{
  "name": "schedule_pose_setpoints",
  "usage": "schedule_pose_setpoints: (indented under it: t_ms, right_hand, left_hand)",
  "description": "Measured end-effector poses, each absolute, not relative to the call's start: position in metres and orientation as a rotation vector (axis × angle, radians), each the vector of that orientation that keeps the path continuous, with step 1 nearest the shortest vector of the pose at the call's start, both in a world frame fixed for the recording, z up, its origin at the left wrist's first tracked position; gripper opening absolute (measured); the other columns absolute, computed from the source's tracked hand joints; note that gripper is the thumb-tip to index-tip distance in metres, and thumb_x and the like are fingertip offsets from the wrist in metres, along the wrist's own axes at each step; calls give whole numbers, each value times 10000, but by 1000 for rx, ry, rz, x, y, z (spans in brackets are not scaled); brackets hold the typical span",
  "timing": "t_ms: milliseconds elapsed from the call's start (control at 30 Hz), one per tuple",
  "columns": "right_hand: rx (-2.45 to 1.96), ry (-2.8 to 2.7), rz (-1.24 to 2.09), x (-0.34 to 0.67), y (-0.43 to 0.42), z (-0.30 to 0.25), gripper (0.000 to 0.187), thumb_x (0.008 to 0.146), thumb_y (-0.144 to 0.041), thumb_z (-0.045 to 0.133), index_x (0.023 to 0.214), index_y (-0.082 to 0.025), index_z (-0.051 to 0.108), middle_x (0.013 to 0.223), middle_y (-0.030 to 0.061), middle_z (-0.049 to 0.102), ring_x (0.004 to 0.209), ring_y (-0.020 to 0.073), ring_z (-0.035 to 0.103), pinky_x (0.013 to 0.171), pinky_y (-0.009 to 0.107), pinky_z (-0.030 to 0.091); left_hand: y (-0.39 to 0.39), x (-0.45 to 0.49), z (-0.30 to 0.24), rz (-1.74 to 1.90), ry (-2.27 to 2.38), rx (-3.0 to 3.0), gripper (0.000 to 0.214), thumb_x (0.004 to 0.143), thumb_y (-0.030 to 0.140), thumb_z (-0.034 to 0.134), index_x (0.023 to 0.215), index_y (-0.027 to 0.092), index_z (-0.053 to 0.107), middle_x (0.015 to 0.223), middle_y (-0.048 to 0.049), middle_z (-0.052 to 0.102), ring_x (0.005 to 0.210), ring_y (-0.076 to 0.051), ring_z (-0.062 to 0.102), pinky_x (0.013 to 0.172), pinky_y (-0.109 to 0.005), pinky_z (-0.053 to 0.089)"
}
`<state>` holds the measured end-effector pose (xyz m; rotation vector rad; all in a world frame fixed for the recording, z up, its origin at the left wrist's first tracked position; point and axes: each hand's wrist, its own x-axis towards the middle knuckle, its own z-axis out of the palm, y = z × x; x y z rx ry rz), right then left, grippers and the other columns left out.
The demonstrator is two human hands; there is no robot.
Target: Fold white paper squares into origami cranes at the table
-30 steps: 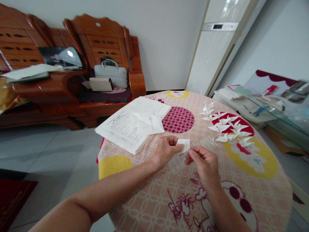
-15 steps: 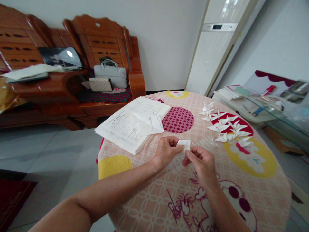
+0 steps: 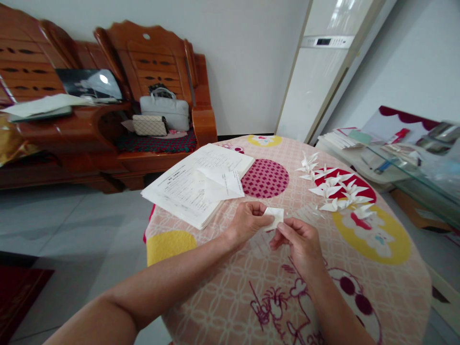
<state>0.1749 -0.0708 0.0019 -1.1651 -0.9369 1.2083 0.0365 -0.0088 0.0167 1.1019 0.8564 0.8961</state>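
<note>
A small folded square of white paper (image 3: 276,215) is pinched between the thumb and fingers of my left hand (image 3: 250,220). My right hand (image 3: 297,238) grips the same paper at its lower right corner, thumb on top and fingers curled beneath. Both hands hover over the patterned tablecloth (image 3: 223,287). Several white folded paper cranes (image 3: 332,187) stand in a group to the right, beyond my right hand. Behind my left hand lies a stack of printed sheets (image 3: 179,184), with a creased loose paper (image 3: 220,184) on top.
Wooden chairs (image 3: 154,57) stand at the back left, one bearing a grey handbag (image 3: 165,112) and a small quilted purse (image 3: 149,125). A tall white cabinet-style unit (image 3: 311,81) is by the wall. At the right a glass-edged stand (image 3: 413,179) carries papers and other items.
My right thumb and fingers have shifted slightly left and down along the paper's lower corner. My left hand keeps its pinch almost unmoved.
</note>
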Motion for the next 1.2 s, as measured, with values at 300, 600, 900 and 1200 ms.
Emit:
schedule_pose_setpoints:
  t_ms: [300, 600, 900, 1200]
  right_hand:
    - [-1289, -1091, 1041, 178, -66, -3, 293, 824, -420, 638, 698, -157, 612, 475, -16, 590, 403, 103, 522, 409, 198, 407]
    - [-1430, -1174, 874, 184, -68, -11, 317, 847, -426, 602, 660, -171, 583, 434, -35, 536, 361, 86, 436, 365, 189, 326]
    - [-1471, -1328, 677, 179, -67, -10, 330, 859, -410, 573, 624, -180, 539, 457, -31, 509, 412, 103, 463, 407, 213, 346]
    - [-1434, -1207, 818, 180, -69, -8, 288, 850, -419, 592, 704, -170, 590, 462, -27, 556, 404, 117, 513, 389, 208, 374]
  left_hand:
    - [-10, 37, 11, 762, 816, 1164, 302, 591, 304, 779, 727, 130, 573, 579, 14, 600, 485, -89, 527, 456, -184, 343]
    - [-8, 38, 5, 727, 754, 1228, 403, 596, 193, 746, 951, 114, 574, 603, 26, 625, 494, -89, 551, 484, -177, 377]
    - [-14, 44, -1, 713, 763, 1234, 547, 583, 87, 671, 1089, 147, 474, 579, 28, 642, 496, -137, 593, 491, -213, 440]
    - [-17, 43, 7, 719, 752, 1225, 560, 566, 57, 638, 1090, 146, 462, 582, 31, 651, 493, -146, 607, 486, -210, 445]
